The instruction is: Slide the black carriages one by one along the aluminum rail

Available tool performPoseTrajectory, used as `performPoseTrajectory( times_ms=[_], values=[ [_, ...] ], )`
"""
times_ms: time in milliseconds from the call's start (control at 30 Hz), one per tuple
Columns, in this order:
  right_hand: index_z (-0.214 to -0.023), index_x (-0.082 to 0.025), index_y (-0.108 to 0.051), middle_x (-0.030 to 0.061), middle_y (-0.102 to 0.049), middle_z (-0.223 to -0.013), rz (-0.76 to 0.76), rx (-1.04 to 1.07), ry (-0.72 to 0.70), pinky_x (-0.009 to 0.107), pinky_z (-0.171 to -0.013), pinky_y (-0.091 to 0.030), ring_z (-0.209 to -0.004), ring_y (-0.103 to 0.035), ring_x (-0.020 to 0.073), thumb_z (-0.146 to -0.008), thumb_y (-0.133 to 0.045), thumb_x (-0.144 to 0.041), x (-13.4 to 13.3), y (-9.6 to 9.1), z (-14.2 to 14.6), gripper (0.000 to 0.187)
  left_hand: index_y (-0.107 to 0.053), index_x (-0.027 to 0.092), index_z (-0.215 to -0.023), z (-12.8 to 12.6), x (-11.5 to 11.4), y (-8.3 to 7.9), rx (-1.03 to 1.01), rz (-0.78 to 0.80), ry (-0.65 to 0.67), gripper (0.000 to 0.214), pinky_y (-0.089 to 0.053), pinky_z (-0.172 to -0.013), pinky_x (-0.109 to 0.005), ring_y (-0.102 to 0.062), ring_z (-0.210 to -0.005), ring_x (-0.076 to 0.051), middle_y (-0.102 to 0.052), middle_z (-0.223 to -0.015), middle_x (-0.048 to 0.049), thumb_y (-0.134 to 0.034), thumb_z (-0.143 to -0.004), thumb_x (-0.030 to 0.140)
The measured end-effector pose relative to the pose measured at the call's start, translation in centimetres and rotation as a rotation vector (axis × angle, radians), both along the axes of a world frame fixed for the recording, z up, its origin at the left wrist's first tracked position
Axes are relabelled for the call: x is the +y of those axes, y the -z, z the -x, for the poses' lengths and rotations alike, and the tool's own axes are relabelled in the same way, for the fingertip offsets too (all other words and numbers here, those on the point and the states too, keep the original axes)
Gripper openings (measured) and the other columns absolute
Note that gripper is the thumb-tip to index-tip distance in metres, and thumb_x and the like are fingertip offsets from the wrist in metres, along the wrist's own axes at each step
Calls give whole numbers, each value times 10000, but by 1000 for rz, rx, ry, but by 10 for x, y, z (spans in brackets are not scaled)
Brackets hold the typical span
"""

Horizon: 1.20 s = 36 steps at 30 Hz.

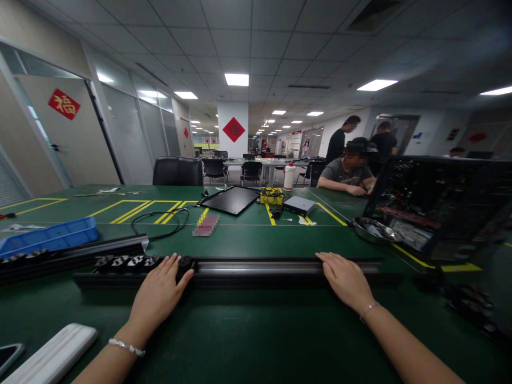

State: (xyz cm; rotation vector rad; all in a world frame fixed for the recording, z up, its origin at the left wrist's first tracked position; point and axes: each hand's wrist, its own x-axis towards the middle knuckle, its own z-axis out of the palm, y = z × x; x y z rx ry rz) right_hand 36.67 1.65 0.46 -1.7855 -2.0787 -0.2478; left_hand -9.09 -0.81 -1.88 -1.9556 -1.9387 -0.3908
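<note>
The black aluminium extrusion rail (280,268) lies flat on the green-matted worktop (240,325) directly in front of me, its long axis running left to right across my view. My left hand (158,290) rests open, palm down, on the rail's left portion, with the fingertips against a row of black-and-silver fittings (124,261). My right hand (346,280) lies open on the right portion. Neither hand is closed around the rail. A second fitted rail (68,260) lies at a slight angle just beyond it to the left, near a blue plastic tray (48,236). Farther out are a coiled black cable (160,220) and a steel bowl (376,229) beside an open computer case (436,202). A seated person (348,173) is at the far side of the worktop.
</note>
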Motion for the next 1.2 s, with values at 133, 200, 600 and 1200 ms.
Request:
performPoseTrajectory(
  times_ms=[133,200,600,1200],
  values=[
    [-1205,-251,-564,14,-577,-1237,6,3,-2,414,-963,-362,-1180,-474,202,-892,-257,-351,1,1,-1,450,-533,90,-1216,2,0,1,-16,-20,43,698,-348,-1014,-451,-426,-1249,-268,-519,-1302,-157,-227,-838,590],
    [-1209,-245,-560,13,-572,-1243,14,3,4,415,-966,-359,-1185,-470,200,-894,-249,-354,1,2,-2,455,-537,94,-1212,2,0,1,-23,-27,55,695,-352,-1011,-451,-423,-1251,-270,-519,-1302,-157,-227,-837,590],
    [-1211,-242,-561,13,-577,-1236,11,-20,-5,415,-961,-366,-1182,-475,201,-896,-246,-347,1,1,-1,457,-594,204,-1148,0,-3,-6,-66,-22,102,542,-362,-996,-466,-459,-1221,-263,-591,-1230,-105,-283,-837,523],
    [-1200,-243,-567,12,-576,-1238,4,-13,12,406,-961,-362,-1178,-479,199,-895,-245,-349,0,0,1,456,-472,151,-1287,-3,-1,-5,-39,39,108,568,-319,-1037,-435,-353,-1297,-257,-481,-1349,-68,-267,-870,478]
  ],
)
